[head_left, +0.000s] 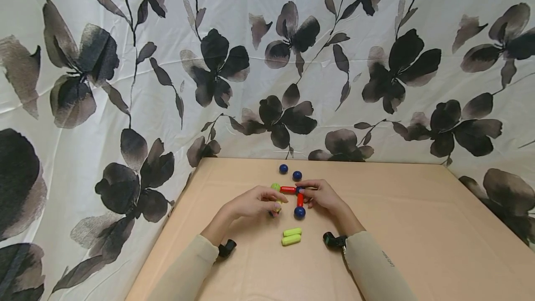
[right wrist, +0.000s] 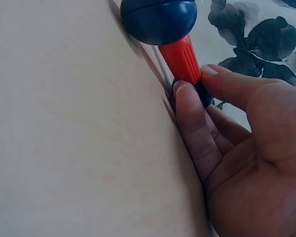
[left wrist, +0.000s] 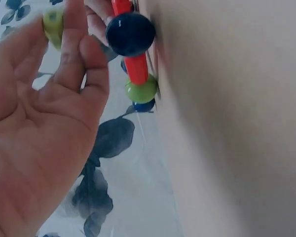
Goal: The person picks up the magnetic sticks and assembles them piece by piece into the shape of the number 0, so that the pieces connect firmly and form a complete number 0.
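Red rods [head_left: 288, 190] join a green ball [head_left: 275, 186], a blue corner ball [head_left: 298, 190] and a nearer blue ball [head_left: 299, 212] in an L shape on the table. My right hand [head_left: 321, 195] pinches the corner ball between thumb and fingers; the right wrist view shows the fingertips where the red rod [right wrist: 180, 59] meets it. To the left, my left hand [head_left: 256, 202] holds a small yellow-green piece [left wrist: 53, 28], mostly hidden by the fingers. Something dark blue peeks out below those fingers in the head view.
Two yellow-green sticks [head_left: 291, 236] lie side by side in front of the joined pieces. Two loose blue balls [head_left: 283, 169] sit behind, towards the far edge of the tan table [head_left: 409, 226]. A flowered cloth [head_left: 334, 73] hangs beyond.
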`<state>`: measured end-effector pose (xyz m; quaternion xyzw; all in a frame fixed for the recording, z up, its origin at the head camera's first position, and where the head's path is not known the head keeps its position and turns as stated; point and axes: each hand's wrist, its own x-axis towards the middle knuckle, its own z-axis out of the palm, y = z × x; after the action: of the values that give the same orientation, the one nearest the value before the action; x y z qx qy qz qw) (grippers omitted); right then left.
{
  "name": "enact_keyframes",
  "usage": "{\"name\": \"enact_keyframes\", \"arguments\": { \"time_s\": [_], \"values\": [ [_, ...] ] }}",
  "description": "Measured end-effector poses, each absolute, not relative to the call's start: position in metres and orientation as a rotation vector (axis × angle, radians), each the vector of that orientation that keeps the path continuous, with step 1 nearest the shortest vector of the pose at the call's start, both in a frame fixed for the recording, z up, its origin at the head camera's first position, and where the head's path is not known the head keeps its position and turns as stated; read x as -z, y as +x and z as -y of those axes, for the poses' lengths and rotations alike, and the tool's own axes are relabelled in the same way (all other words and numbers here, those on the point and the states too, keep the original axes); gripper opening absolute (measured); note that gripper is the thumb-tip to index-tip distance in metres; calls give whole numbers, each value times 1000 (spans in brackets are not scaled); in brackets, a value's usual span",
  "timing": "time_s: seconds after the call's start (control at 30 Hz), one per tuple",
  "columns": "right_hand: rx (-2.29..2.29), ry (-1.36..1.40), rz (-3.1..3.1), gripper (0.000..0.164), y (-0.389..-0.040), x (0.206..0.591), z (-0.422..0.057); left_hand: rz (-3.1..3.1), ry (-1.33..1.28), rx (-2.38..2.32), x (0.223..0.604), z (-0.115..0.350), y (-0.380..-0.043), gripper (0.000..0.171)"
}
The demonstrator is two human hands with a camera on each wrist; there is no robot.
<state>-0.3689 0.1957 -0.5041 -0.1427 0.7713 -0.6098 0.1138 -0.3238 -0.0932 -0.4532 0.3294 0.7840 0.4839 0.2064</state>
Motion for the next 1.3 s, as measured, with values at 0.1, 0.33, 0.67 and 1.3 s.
{"name": "enact_keyframes", "arguments": {
  "time_s": [0.1,0.33,0.67,1.3],
  "values": [
    [1783,-421,-2272,37,-369,504,-196,-2145,926,-1266,453,98,-324,30],
    [1780,-402,-2277,36,-369,506,-197,-2029,832,-1154,456,101,-321,22],
    [1776,-399,-2280,36,-369,509,-199,-2023,827,-1082,458,100,-318,20],
    [1759,-402,-2288,35,-371,506,-197,-2088,754,-1055,457,98,-314,14]
  ]
}}
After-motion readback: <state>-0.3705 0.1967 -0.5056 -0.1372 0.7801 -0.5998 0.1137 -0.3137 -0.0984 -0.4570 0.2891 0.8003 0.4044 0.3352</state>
